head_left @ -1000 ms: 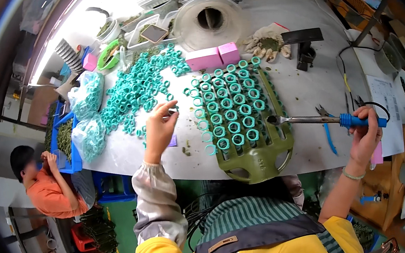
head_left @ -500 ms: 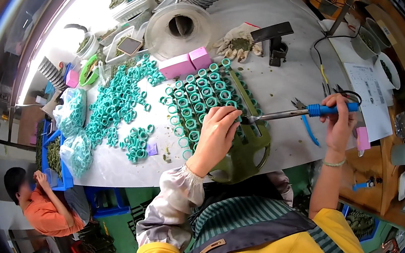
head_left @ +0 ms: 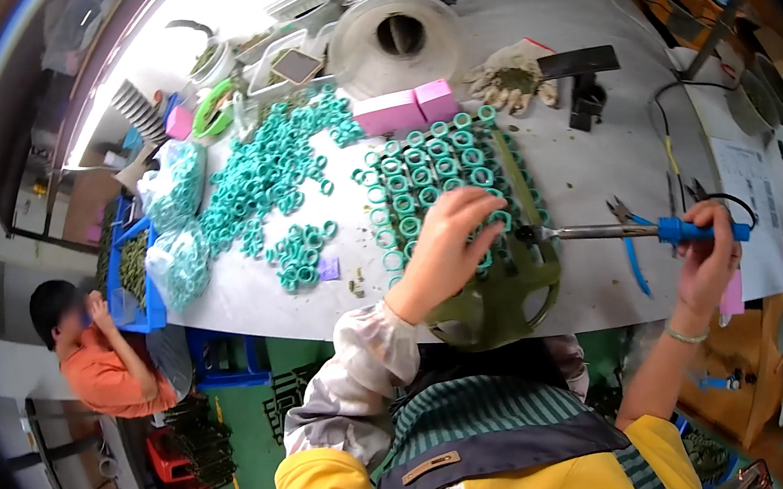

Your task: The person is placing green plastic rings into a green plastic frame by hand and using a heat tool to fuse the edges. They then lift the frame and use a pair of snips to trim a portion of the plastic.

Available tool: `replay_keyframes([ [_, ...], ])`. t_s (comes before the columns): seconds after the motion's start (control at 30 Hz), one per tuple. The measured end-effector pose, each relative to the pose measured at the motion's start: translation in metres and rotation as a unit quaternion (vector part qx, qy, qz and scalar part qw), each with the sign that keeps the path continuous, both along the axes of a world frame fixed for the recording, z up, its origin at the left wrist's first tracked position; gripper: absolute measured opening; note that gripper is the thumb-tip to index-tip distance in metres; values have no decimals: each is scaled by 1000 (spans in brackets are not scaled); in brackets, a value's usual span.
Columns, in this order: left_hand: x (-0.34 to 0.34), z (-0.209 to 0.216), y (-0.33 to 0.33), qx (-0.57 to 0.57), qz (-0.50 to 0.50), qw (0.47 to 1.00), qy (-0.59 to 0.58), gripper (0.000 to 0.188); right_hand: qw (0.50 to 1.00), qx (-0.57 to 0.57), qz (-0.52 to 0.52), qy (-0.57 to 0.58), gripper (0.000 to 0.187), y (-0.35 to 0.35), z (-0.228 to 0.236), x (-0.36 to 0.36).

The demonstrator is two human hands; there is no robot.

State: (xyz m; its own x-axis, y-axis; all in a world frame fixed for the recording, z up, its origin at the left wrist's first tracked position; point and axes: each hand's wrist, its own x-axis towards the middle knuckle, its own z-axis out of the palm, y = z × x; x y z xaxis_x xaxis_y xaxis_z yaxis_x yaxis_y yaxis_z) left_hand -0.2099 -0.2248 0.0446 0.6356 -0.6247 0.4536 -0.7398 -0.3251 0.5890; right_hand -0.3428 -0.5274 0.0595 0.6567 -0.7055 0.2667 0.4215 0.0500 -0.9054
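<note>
My right hand [head_left: 707, 247] grips the blue handle of a soldering iron [head_left: 602, 231]. The iron's metal barrel points left, with its tip at the right part of an olive-green panel [head_left: 486, 311]. Rows of teal rings [head_left: 422, 175] stand on this panel. Over its near rows, my left hand [head_left: 449, 243] has its fingers bent together at a teal ring [head_left: 499, 221] close to the iron's tip. Whether the fingertips grip that ring or only touch it is partly hidden.
Loose teal rings [head_left: 272, 166] lie heaped on the left, beside filled plastic bags [head_left: 179, 264]. Pink blocks [head_left: 388, 113], a glove [head_left: 510, 78] and a funnel-shaped extractor hood [head_left: 398, 46] stand beyond the panel. Pliers [head_left: 636, 255] lie right. A person in orange [head_left: 116, 372] sits far left.
The view has shifted, so the whole table appears further right. My left hand's fingers have drawn slightly back from the iron's tip; the iron stays in my right hand.
</note>
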Motion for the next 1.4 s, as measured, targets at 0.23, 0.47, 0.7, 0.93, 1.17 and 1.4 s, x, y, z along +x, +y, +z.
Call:
replay_keyframes([
  [0.23,64,-36,176,283,326,896,-104,33,1000,-5,13,12,28,0,0,-1],
  [0.47,50,-32,176,117,343,928,90,23,1000,-13,8,19,29,1,5,-6],
  [0.7,-20,36,73,-45,66,968,237,30,999,-39,17,13,28,6,12,-10],
  [0.93,-41,13,6,-6,14,996,83,32,999,-9,44,15,28,12,9,-8],
  [1.17,-35,-2,-6,40,11,999,31,31,998,3,69,11,31,23,2,3],
  [1.4,-35,0,-3,56,0,998,19,33,999,-22,34,-4,28,-5,2,-11],
])
